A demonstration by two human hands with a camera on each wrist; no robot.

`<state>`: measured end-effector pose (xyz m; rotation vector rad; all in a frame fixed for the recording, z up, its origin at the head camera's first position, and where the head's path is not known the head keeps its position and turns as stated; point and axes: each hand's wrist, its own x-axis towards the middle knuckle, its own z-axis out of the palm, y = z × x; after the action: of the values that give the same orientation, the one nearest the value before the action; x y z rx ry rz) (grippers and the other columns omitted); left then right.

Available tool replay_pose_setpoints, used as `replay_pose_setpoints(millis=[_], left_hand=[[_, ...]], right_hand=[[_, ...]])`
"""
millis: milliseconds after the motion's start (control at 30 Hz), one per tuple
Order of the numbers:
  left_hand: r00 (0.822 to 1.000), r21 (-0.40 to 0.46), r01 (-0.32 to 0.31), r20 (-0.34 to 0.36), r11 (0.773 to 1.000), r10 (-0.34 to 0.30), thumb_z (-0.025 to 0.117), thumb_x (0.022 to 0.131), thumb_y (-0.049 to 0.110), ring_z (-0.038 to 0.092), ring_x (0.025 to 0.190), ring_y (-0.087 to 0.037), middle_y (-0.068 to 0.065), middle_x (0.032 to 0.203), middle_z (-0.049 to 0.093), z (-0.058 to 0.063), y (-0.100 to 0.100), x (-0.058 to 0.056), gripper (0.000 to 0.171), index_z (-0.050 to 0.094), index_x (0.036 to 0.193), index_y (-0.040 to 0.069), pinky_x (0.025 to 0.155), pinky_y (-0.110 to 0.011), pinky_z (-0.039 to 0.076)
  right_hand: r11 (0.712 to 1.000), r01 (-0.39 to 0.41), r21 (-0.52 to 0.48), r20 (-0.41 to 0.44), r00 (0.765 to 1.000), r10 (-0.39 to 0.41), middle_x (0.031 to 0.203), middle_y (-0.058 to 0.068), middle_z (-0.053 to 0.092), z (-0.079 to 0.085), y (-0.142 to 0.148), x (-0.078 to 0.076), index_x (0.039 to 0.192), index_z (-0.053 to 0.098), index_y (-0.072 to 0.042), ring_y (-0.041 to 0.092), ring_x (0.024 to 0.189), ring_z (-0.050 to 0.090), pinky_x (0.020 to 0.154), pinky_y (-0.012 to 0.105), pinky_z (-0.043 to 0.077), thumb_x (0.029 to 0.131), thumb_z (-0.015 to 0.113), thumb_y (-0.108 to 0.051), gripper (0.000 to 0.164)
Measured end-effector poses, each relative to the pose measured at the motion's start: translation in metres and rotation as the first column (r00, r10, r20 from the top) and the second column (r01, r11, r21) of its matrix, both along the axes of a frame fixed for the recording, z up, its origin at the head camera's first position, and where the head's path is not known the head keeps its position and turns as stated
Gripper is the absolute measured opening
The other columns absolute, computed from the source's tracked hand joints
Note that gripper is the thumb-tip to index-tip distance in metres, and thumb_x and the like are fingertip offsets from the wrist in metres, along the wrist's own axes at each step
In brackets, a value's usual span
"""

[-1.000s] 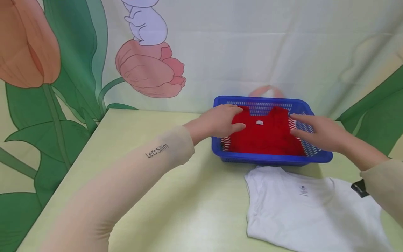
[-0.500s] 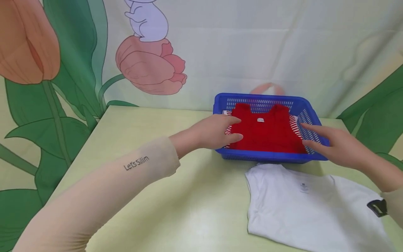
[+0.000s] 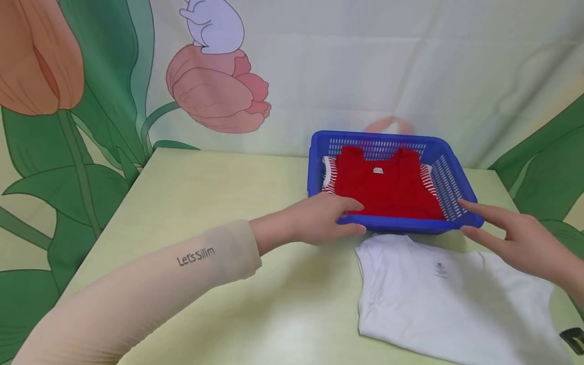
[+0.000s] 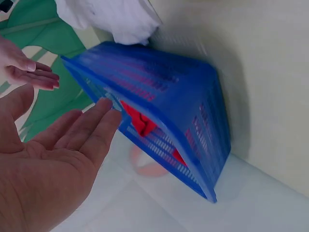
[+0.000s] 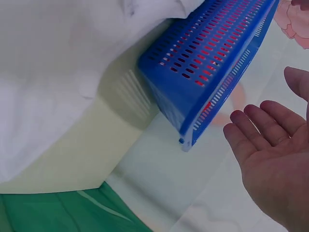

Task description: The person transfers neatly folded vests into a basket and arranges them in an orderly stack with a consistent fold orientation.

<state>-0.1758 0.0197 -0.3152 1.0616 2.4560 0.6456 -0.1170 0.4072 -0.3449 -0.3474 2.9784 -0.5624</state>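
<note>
A red garment (image 3: 388, 187) with red-and-white striped sleeves and a small white neck label lies flat in a blue plastic basket (image 3: 397, 224). My left hand (image 3: 326, 218) hovers over the basket's front left corner, fingers extended and holding nothing. Off the front right corner is my right hand (image 3: 520, 241), its fingers straight and apart from one another, also holding nothing. In front of the basket a white T-shirt (image 3: 438, 299) is spread on the table, partly under the right hand in the head view. Both wrist views show relaxed, bare palms beside the blue basket (image 4: 193, 92).
The pale yellow-green table (image 3: 219, 187) runs back to a hanging cloth (image 3: 347, 66) printed with tulips and a white animal. The basket stands close to that cloth. A dark band or clip (image 3: 572, 339) shows at the right edge.
Both hands have drawn back from over the red garment toward the basket's front corners, the right one also moving rightward. The garment stays in the basket; the white T-shirt has not moved.
</note>
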Motion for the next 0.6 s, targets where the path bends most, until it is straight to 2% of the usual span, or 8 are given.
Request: replay_pose_setpoints(millis=[67, 133, 167, 300, 367, 433, 533, 600], left_hand=[[1.000, 0.004, 0.018, 0.012, 1.000, -0.018, 0.065, 0.107, 0.033, 0.061, 0.137, -0.023, -0.008, 0.149, 0.065, -0.003, 0.001, 0.005, 0.055, 0.057, 0.154, 0.007, 0.116, -0.037, 0.049], [0.999, 0.007, 0.028, 0.029, 1.000, -0.028, 0.064, 0.108, 0.033, 0.061, 0.137, -0.023, -0.007, 0.149, 0.065, -0.007, 0.002, 0.010, 0.054, 0.057, 0.154, 0.007, 0.116, -0.037, 0.049], [0.999, 0.008, 0.032, 0.036, 0.999, -0.032, 0.064, 0.108, 0.033, 0.061, 0.137, -0.023, -0.007, 0.149, 0.065, -0.009, 0.002, 0.011, 0.053, 0.058, 0.153, 0.007, 0.116, -0.036, 0.049], [0.997, 0.001, 0.039, 0.072, 0.999, -0.039, 0.063, 0.108, 0.033, 0.063, 0.131, -0.021, -0.006, 0.146, 0.066, -0.020, 0.002, 0.017, 0.051, 0.059, 0.152, 0.008, 0.112, -0.034, 0.051], [0.995, -0.004, 0.040, 0.090, 0.999, -0.039, 0.063, 0.108, 0.034, 0.066, 0.127, -0.021, -0.006, 0.144, 0.068, -0.027, 0.002, 0.019, 0.049, 0.061, 0.150, 0.009, 0.109, -0.034, 0.053], [0.993, -0.004, 0.036, 0.114, 0.999, -0.035, 0.064, 0.108, 0.034, 0.069, 0.123, -0.021, -0.005, 0.138, 0.071, -0.033, 0.002, 0.021, 0.044, 0.064, 0.146, 0.010, 0.105, -0.033, 0.055], [0.988, 0.003, 0.021, 0.156, 1.000, -0.021, 0.065, 0.107, 0.033, 0.071, 0.122, -0.021, -0.006, 0.138, 0.071, -0.043, 0.004, 0.024, 0.044, 0.064, 0.144, 0.009, 0.104, -0.032, 0.056], [0.984, 0.008, 0.013, 0.175, 1.000, -0.014, 0.065, 0.107, 0.032, 0.072, 0.122, -0.021, -0.008, 0.139, 0.071, -0.049, 0.006, 0.025, 0.045, 0.064, 0.145, 0.007, 0.104, -0.031, 0.056]], right_hand=[[1.000, 0.001, -0.015, -0.022, 1.000, -0.001, 0.151, 0.035, 0.053, -0.003, 0.005, 0.007, 0.159, 0.050, -0.007, 0.061, 0.129, 0.054, 0.093, 0.076, 0.051, 0.106, 0.069, -0.034, 0.062], [1.000, 0.007, -0.026, -0.039, 0.999, -0.008, 0.150, 0.033, 0.056, -0.006, 0.009, 0.013, 0.157, 0.053, -0.008, 0.061, 0.128, 0.057, 0.091, 0.066, 0.056, 0.105, 0.071, -0.032, 0.060], [0.999, 0.014, -0.031, -0.037, 0.999, -0.016, 0.150, 0.032, 0.056, -0.008, 0.011, 0.016, 0.157, 0.054, -0.008, 0.061, 0.128, 0.057, 0.091, 0.066, 0.057, 0.105, 0.071, -0.032, 0.060], [0.999, 0.040, -0.029, 0.000, 0.999, -0.040, 0.150, 0.034, 0.055, -0.018, 0.016, 0.026, 0.156, 0.055, -0.007, 0.063, 0.129, 0.055, 0.092, 0.067, 0.057, 0.105, 0.071, -0.035, 0.060], [0.998, 0.052, -0.026, 0.034, 0.998, -0.051, 0.151, 0.035, 0.053, -0.023, 0.018, 0.030, 0.156, 0.054, -0.005, 0.063, 0.130, 0.054, 0.095, 0.074, 0.052, 0.106, 0.070, -0.038, 0.062], [0.998, 0.059, -0.026, 0.049, 0.997, -0.058, 0.151, 0.034, 0.054, -0.027, 0.020, 0.033, 0.154, 0.055, -0.003, 0.062, 0.130, 0.055, 0.095, 0.072, 0.053, 0.106, 0.069, -0.038, 0.062], [0.997, 0.067, -0.029, 0.071, 0.995, -0.065, 0.151, 0.031, 0.056, -0.034, 0.025, 0.036, 0.153, 0.056, 0.000, 0.059, 0.130, 0.057, 0.092, 0.049, 0.063, 0.106, 0.069, -0.038, 0.061], [0.997, 0.071, -0.035, 0.074, 0.995, -0.068, 0.149, 0.030, 0.058, -0.039, 0.029, 0.038, 0.151, 0.058, 0.001, 0.057, 0.128, 0.060, 0.086, 0.031, 0.062, 0.105, 0.070, -0.036, 0.059]])
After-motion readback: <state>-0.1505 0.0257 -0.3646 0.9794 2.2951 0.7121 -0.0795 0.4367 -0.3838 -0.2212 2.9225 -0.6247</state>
